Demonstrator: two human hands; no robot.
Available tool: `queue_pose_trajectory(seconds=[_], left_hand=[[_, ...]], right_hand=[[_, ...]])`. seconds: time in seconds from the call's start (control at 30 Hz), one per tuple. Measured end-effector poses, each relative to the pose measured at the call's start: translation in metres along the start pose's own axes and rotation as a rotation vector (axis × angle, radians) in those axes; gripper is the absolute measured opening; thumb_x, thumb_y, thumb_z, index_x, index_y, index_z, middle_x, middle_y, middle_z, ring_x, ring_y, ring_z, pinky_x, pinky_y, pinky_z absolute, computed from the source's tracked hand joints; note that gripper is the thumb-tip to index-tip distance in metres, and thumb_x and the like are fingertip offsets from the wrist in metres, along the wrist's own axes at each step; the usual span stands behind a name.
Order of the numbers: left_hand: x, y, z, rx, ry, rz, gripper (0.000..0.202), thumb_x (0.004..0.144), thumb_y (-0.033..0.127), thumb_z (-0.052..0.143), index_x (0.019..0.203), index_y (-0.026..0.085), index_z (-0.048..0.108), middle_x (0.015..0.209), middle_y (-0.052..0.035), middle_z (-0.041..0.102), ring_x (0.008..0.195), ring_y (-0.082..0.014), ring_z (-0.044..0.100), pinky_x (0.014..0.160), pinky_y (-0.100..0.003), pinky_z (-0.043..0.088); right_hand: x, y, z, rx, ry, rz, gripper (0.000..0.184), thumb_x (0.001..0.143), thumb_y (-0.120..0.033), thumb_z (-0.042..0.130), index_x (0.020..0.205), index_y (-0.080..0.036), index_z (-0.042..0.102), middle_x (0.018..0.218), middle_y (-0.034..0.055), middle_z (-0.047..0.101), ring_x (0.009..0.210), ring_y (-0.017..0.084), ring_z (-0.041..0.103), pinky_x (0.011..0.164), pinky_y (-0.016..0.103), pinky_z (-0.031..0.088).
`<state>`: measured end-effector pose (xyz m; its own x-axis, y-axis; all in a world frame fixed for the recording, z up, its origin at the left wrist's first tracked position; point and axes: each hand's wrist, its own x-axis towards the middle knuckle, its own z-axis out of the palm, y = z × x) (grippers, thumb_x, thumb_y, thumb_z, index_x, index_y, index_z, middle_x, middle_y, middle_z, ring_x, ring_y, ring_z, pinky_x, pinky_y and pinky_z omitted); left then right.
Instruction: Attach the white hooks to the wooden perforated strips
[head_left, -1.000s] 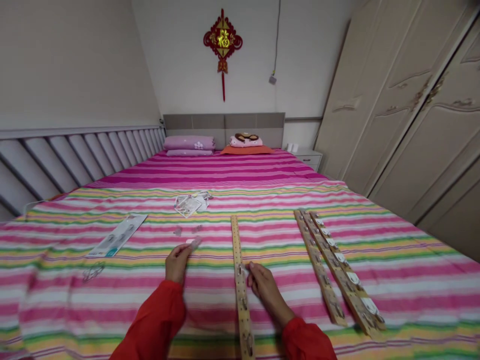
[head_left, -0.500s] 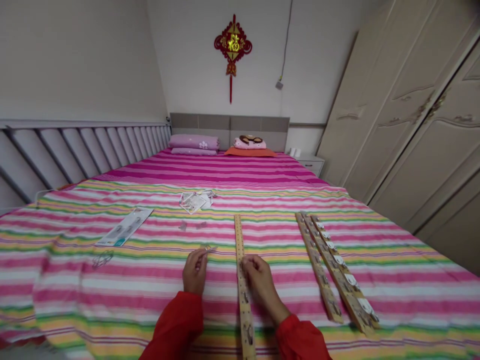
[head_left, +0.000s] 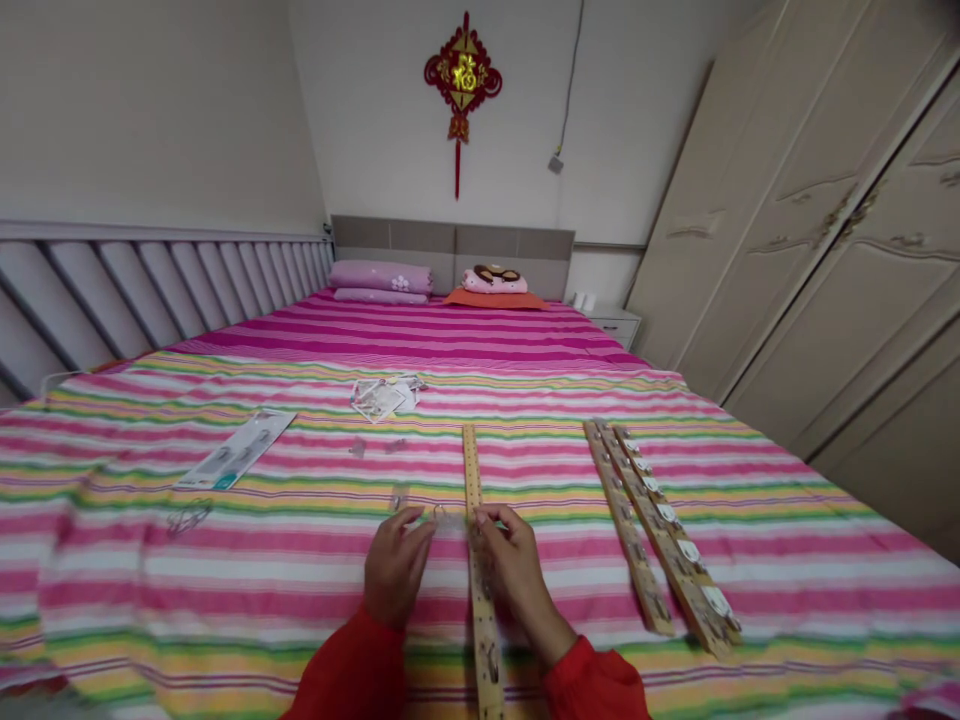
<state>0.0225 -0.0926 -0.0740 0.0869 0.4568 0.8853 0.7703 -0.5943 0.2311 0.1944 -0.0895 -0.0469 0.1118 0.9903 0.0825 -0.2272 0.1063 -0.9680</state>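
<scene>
A long narrow wooden strip [head_left: 472,470] with small holes and metal hooks lies lengthwise on the bed before me. On its left side, my left hand [head_left: 394,565] has thumb and forefinger at the edge of a small clear plastic piece with a metal hook [head_left: 448,518]. My right hand [head_left: 514,555] is closed in a pinch at the strip's right edge, close to the clear piece's far end; what its fingertips hold is hidden. A second clear piece with a hook [head_left: 400,496] lies just beyond my left fingers.
To the right lie more wooden strips [head_left: 626,520] with hooks, some carrying white round parts [head_left: 688,551]. Several small packets [head_left: 382,398] and clear bits [head_left: 358,447] lie farther up. At left are a flat hook package [head_left: 238,450] and a tangle of wire [head_left: 190,515].
My left hand has come nearer the strip, and the clear hooked piece now spans the space between my hands. Another hooked piece shows on the bed. The view has shifted slightly.
</scene>
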Motion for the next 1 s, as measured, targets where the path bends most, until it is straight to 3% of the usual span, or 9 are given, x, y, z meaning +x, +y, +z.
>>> queue_pose_trajectory(seconds=[0.17,0.3,0.4,0.6,0.83,1.0], left_hand=[[0.039,0.030,-0.022,0.068,-0.109,0.338,0.022,0.085,0.010,0.054,0.094,0.025,0.068,0.106,-0.0057,0.068,0.102,-0.0181,0.058,0.089,-0.034,0.045],[0.060,0.039,-0.034,0.089,-0.137,0.465,0.022,0.088,0.012,0.051,0.091,0.026,0.068,0.104,-0.0034,0.070,0.101,-0.0176,0.058,0.091,-0.034,0.041],[0.064,0.038,-0.038,0.090,-0.132,0.496,0.022,0.088,0.012,0.050,0.090,0.025,0.068,0.102,-0.0038,0.071,0.100,-0.0176,0.057,0.088,-0.034,0.041],[0.060,0.033,-0.041,0.049,-0.128,0.411,0.024,0.084,0.007,0.054,0.092,0.025,0.067,0.106,-0.0068,0.068,0.104,-0.0199,0.057,0.087,-0.037,0.045],[0.060,0.039,-0.039,-0.027,-0.131,0.444,0.023,0.083,0.007,0.056,0.095,0.023,0.068,0.103,-0.0073,0.068,0.101,-0.0182,0.059,0.088,-0.035,0.047],[0.060,0.042,-0.035,-0.066,-0.147,0.447,0.021,0.084,0.010,0.056,0.093,0.025,0.068,0.101,-0.0056,0.068,0.098,-0.0159,0.059,0.086,-0.031,0.049]], right_hand=[[-0.005,-0.017,-0.012,-0.023,-0.065,-0.041,0.034,0.073,-0.053,0.067,0.077,-0.020,0.073,0.082,0.0046,0.066,0.077,0.020,0.058,0.065,0.029,0.045],[-0.010,-0.018,-0.016,0.146,-0.173,0.026,0.035,0.079,-0.054,0.061,0.080,-0.022,0.074,0.103,0.0062,0.067,0.090,0.022,0.059,0.076,0.031,0.046],[-0.014,-0.017,-0.017,0.302,-0.206,0.098,0.036,0.080,-0.054,0.060,0.076,-0.021,0.072,0.113,0.0066,0.064,0.094,0.021,0.058,0.075,0.030,0.045],[-0.016,-0.022,-0.023,0.369,-0.139,0.116,0.042,0.074,-0.052,0.068,0.052,-0.017,0.061,0.090,0.0067,0.068,0.075,0.016,0.056,0.067,0.027,0.042],[-0.014,-0.023,-0.028,0.253,-0.119,0.229,0.036,0.062,-0.049,0.078,0.074,-0.016,0.074,0.062,0.0011,0.062,0.053,0.009,0.046,0.050,0.022,0.029],[-0.010,-0.027,-0.033,0.186,-0.242,0.298,0.031,0.060,-0.044,0.080,0.066,-0.014,0.074,0.049,-0.0026,0.053,0.044,0.006,0.038,0.045,0.022,0.021]])
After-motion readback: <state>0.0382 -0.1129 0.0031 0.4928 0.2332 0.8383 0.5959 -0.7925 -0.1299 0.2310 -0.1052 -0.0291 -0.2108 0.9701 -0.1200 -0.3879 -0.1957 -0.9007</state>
